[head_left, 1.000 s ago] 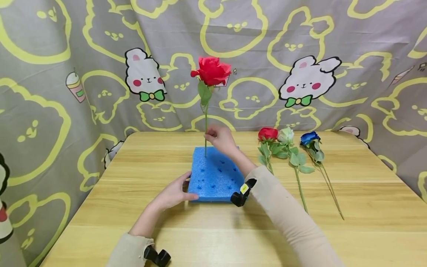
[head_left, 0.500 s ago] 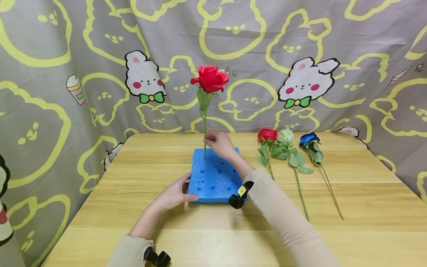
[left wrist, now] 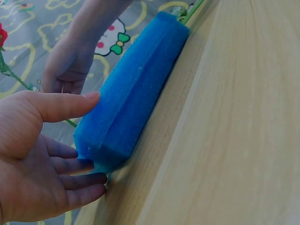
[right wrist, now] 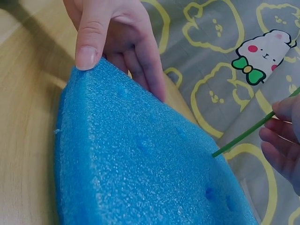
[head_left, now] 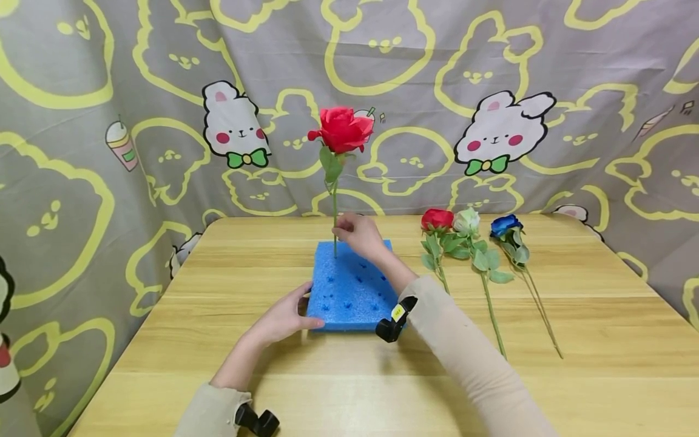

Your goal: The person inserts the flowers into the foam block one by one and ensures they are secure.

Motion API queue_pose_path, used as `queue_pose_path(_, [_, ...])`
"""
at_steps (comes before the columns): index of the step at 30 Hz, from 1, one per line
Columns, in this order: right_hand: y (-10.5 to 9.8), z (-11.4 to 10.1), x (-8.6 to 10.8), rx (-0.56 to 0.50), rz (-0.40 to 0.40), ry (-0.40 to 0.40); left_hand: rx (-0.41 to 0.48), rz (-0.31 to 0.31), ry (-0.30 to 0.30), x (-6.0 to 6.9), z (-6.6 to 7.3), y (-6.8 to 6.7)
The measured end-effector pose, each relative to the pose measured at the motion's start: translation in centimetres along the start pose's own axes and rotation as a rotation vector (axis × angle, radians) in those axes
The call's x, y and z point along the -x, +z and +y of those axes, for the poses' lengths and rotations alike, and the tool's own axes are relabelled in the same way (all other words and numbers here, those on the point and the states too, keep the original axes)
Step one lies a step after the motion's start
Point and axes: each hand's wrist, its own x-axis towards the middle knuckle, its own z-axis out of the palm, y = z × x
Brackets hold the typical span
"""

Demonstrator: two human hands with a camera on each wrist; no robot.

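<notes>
My right hand (head_left: 358,234) pinches the green stem of a red rose (head_left: 341,129) between thumb and fingertips. The rose stands upright, its stem's lower end in the blue foam block (head_left: 355,291), near the back left corner. In the right wrist view the stem (right wrist: 243,137) enters the foam's top. My left hand (head_left: 284,314) rests against the block's front left corner, thumb on the front edge and fingers along the left side. Those fingers (left wrist: 77,180) look fairly straight in the left wrist view. Several small holes mark the foam's top.
To the right on the wooden table (head_left: 218,267) lie another red rose (head_left: 437,220), a pale white-green rose (head_left: 467,223) and a blue rose (head_left: 506,226), stems toward me. A patterned grey curtain (head_left: 306,54) hangs behind the table.
The red rose and my right hand have come down slightly since a second ago, mostly in the first half second. My left hand stays at the foam's corner.
</notes>
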Motion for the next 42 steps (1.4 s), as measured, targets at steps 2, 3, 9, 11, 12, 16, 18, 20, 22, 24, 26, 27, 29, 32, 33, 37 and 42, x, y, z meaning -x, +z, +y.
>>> queue_pose_path(2, [0.0, 0.0, 0.0, -0.012, -0.006, 0.023, 0.006, 0.002, 0.001, 0.0, 0.0, 0.0])
queue_pose_path(3, [0.0, 0.1, 0.0, -0.019, -0.009, 0.029, 0.006, 0.002, 0.001, 0.0, 0.0, 0.0])
queue_pose_path(9, [-0.1, 0.7, 0.0, -0.059, -0.016, 0.039, 0.004, -0.004, 0.008, 0.0, 0.0, 0.0])
queue_pose_path(11, [-0.2, 0.8, 0.0, -0.087, -0.02, 0.043, 0.002, -0.005, 0.007, 0.0, 0.0, 0.0])
queue_pose_path(12, [-0.3, 0.8, 0.1, -0.103, -0.022, 0.044, 0.002, -0.005, 0.006, 0.0, -0.1, 0.0])
queue_pose_path(16, [-0.9, 0.9, 0.2, -0.164, -0.029, 0.036, -0.003, -0.001, 0.004, 0.0, -0.1, 0.0])
queue_pose_path(18, [-1.2, 1.0, 0.3, -0.187, -0.035, 0.039, -0.003, 0.003, 0.002, 0.0, -0.1, 0.1])
queue_pose_path(20, [-1.6, 1.0, 0.6, -0.2, -0.045, 0.046, -0.005, 0.006, -0.003, -0.1, -0.1, 0.1])
queue_pose_path(22, [-1.9, 1.1, 0.8, -0.209, -0.058, 0.06, -0.008, 0.006, -0.008, -0.1, -0.1, 0.1])
queue_pose_path(24, [-2.3, 1.2, 1.1, -0.22, -0.071, 0.073, -0.013, 0.009, -0.009, -0.1, -0.2, 0.1])
queue_pose_path(26, [-2.8, 1.2, 1.5, -0.234, -0.082, 0.084, -0.016, 0.011, -0.013, -0.1, -0.2, 0.1])
queue_pose_path(27, [-3.0, 1.3, 1.7, -0.245, -0.086, 0.09, -0.015, 0.012, -0.014, 0.0, -0.2, 0.1])
queue_pose_path(29, [-3.5, 1.4, 2.0, -0.269, -0.094, 0.096, -0.022, 0.014, -0.01, 0.0, -0.2, 0.1])
queue_pose_path(32, [-4.4, 1.7, 2.5, -0.296, -0.098, 0.107, -0.027, 0.013, -0.011, 0.0, -0.2, 0.2])
queue_pose_path(33, [-4.8, 1.8, 2.7, -0.298, -0.099, 0.107, -0.031, 0.013, -0.01, 0.0, -0.2, 0.2])
queue_pose_path(37, [-6.2, 2.5, 3.5, -0.294, -0.087, 0.117, -0.033, 0.01, -0.012, 0.0, -0.2, 0.2])
queue_pose_path(42, [-7.8, 3.4, 4.9, -0.281, -0.064, 0.142, -0.031, 0.008, -0.007, 0.1, -0.2, 0.1])
